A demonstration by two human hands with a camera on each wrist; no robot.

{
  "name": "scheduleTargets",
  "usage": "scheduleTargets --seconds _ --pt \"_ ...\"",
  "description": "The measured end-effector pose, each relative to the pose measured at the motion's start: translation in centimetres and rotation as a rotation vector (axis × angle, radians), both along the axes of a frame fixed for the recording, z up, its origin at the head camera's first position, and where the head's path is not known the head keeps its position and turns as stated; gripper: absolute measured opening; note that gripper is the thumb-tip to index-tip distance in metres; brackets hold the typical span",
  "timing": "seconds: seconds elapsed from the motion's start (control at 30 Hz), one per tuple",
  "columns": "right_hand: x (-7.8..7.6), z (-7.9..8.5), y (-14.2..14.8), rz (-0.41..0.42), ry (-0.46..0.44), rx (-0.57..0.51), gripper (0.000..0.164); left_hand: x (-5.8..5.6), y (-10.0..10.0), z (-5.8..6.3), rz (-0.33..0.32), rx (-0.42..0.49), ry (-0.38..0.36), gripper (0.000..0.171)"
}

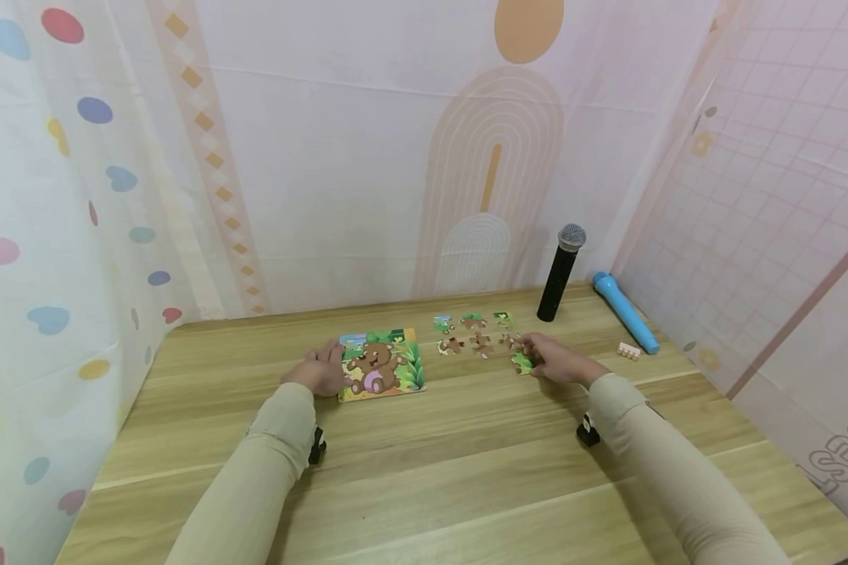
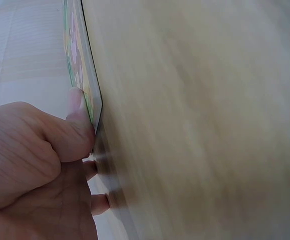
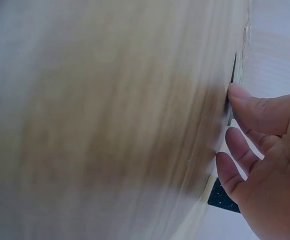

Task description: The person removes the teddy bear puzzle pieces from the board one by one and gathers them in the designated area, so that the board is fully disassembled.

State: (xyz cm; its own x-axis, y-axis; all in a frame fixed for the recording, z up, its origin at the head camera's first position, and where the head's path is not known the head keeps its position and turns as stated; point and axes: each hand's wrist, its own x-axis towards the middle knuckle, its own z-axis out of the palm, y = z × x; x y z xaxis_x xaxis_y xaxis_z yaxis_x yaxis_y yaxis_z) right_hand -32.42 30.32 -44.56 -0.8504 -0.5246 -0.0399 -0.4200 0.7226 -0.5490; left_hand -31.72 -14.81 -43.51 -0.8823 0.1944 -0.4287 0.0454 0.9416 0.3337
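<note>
A bear picture board (image 1: 378, 369) lies flat left of the middle of the table. My left hand (image 1: 318, 370) rests at its left edge; in the left wrist view the thumb (image 2: 77, 112) presses on a corner of the board and two fingertips touch the tabletop. To the right, loose jigsaw pieces lie in rough rows, among them a brown piece (image 1: 481, 344) and a red-and-green one (image 1: 474, 321). At the right end of these my right hand (image 1: 554, 359) holds a green puzzle piece (image 1: 521, 362) between thumb and fingers, low over the wood; its far edge is hidden by the fingers.
A black microphone (image 1: 557, 278) stands upright behind my right hand. A blue toy microphone (image 1: 629, 314) lies farther right, with a small pink block (image 1: 628, 351) before it. Printed curtains (image 1: 325, 157) hang behind the wooden table (image 1: 431, 471).
</note>
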Motion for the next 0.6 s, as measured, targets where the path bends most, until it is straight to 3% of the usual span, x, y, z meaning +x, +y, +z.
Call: scheduleTargets --seconds 0.6 --pt "-0.16 0.23 0.16 -0.004 -0.042 0.021 0.055 0.17 -0.03 -0.03 -0.001 0.002 0.003 0.076"
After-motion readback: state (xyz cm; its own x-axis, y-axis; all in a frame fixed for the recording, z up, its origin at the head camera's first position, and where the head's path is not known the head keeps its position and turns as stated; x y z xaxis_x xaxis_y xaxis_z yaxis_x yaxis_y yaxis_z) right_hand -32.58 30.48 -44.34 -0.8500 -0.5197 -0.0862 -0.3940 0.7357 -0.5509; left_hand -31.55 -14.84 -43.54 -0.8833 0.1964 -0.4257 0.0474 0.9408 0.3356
